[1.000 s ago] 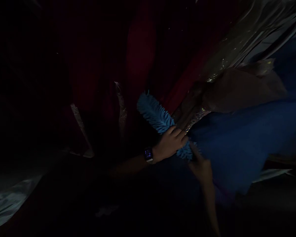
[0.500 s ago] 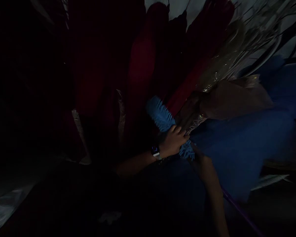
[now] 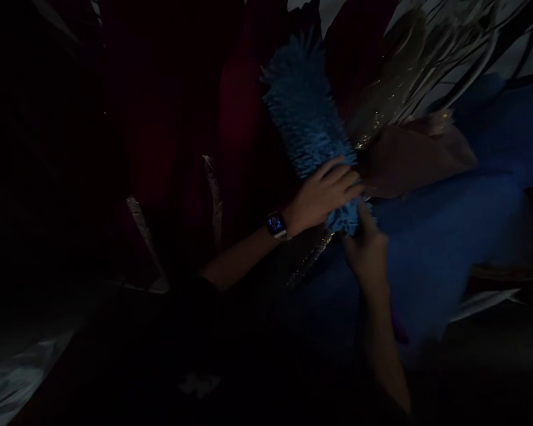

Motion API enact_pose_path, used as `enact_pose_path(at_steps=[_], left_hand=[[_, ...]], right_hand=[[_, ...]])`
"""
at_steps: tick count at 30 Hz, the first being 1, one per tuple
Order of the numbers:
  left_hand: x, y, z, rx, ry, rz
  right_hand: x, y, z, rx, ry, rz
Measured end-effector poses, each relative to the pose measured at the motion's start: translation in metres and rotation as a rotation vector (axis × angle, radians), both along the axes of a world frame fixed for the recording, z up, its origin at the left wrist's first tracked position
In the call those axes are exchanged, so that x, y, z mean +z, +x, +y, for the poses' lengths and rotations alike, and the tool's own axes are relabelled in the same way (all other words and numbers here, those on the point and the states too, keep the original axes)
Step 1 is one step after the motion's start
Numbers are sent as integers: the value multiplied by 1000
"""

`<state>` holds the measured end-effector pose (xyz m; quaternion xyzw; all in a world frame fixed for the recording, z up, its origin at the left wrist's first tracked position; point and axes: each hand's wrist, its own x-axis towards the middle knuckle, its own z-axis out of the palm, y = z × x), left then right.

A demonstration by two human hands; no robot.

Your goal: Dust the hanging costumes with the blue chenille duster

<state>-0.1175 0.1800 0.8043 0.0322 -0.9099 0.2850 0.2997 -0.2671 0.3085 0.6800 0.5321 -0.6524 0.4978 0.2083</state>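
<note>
Swung upward, the blue chenille microfibre pad (image 3: 304, 106) stuck out past the closed left hand (image 3: 324, 192) gripping it, while the right hand (image 3: 366, 251) at its dim lower end showed no clear grip, and the black wristwatch (image 3: 275, 225) digits were unreadable.

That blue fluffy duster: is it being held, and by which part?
Yes. The left hand wraps the blue chenille duster near its lower end, and the right hand touches that same end.

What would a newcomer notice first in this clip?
The bright blue chenille duster head stands out at centre, held by the left hand with the right hand at its lower end. A lit smartwatch glows on that wrist, and deep blue fabric fills the right.
</note>
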Motion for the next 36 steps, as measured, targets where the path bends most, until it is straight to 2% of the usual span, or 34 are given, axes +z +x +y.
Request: enact_pose_path(at_steps=[1, 3, 5, 6, 8, 10, 12, 14, 16, 18, 20, 22, 23, 25, 27, 29, 30, 32, 35, 36], left_hand=[[-8, 1, -9, 33, 40, 6], [-35, 6, -20, 64, 106, 11], [-60, 11, -19, 52, 133, 12], [-67, 13, -16, 38, 132, 16], [-68, 15, -6, 5, 109, 47], [-54, 11, 0, -24, 81, 103], [-38, 4, -4, -45, 70, 145], [-32, -2, -15, -45, 81, 146], [-44, -3, -28, -20, 119, 116], [-68, 2, -34, 6, 170, 83], [-90, 12, -30, 8, 204, 67], [-98, 21, -21, -3, 204, 77], [-96, 23, -16, -7, 193, 91], [-81, 21, -11, -11, 155, 129], [-63, 13, -15, -18, 131, 154], [-56, 6, -22, -18, 136, 144], [-59, 5, -24, -6, 151, 127], [-76, 7, -25, 37, 194, 83], [-111, 15, -10, 80, 244, 44], [-117, 17, -3, 81, 248, 48]], right_hand=[[2, 2, -9, 43, 58, -26], [-6, 5, -13, 101, 168, -73], [-21, 8, -3, 106, 231, -89], [-26, 10, 5, 85, 236, -83], [-28, 12, 21, 24, 192, -40], [-19, 13, 27, -30, 110, 14], [-5, 13, 21, -56, 52, 46], [2, 11, 6, -40, 62, 34], [-2, 11, -8, 27, 128, -6], [-16, 12, -10, 119, 204, -45], [-30, 14, 0, 188, 260, -55], [-37, 16, 14, 199, 272, -46], [-38, 17, 19, 183, 254, -39], [-33, 18, 20, 134, 182, -30], [-27, 20, 11, 98, 119, -35], [-27, 21, -3, 92, 111, -60], [-29, 21, -9, 102, 128, -77], [-38, 19, -12, 145, 190, -106], [-51, 8, 8, 203, 320, -94], [-51, 2, 17, 198, 351, -75]])
